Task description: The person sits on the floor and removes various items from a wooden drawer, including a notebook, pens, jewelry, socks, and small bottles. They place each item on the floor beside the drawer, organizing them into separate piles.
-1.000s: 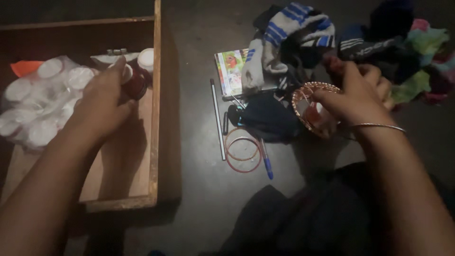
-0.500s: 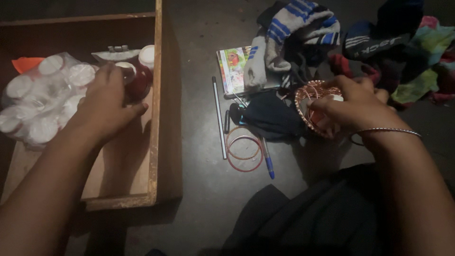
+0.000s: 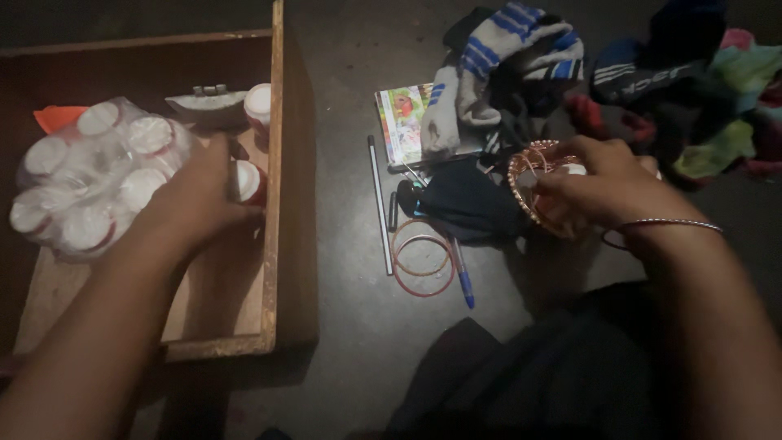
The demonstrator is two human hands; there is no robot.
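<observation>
A: Where is your left hand (image 3: 199, 204) sitting right now?

B: It is reaching into the wooden drawer (image 3: 270, 204), and your fingers are curling around a small red container with a white lid (image 3: 248, 181). That container is standing upright on the drawer floor, just beside the right wall.

A: What else is lying in there?

B: A clear bag of white-lidded cups (image 3: 90, 183) is resting just left of your hand, touching it or nearly so. A second white-lidded jar (image 3: 258, 104) is standing further back by the same wall, next to a pale wedge-shaped thing (image 3: 210, 103). An orange scrap (image 3: 57, 116) is showing in the far left corner.

A: And your right hand (image 3: 607, 191)?

B: It is gripping a round beaded copper-coloured basket (image 3: 533, 183) from above, fingers closing over its rim, a thin bangle (image 3: 672, 223) sitting on your wrist. The basket is resting on the dark floor against a dark cloth bundle (image 3: 464, 202).

A: What is lying between your hands?

B: Red bangles (image 3: 419, 259), a blue pen (image 3: 462, 277), a grey stick (image 3: 380, 204), a picture booklet (image 3: 403, 118) and striped socks (image 3: 497, 57). A heap of coloured clothes (image 3: 717, 98) is lying beyond your right hand.
</observation>
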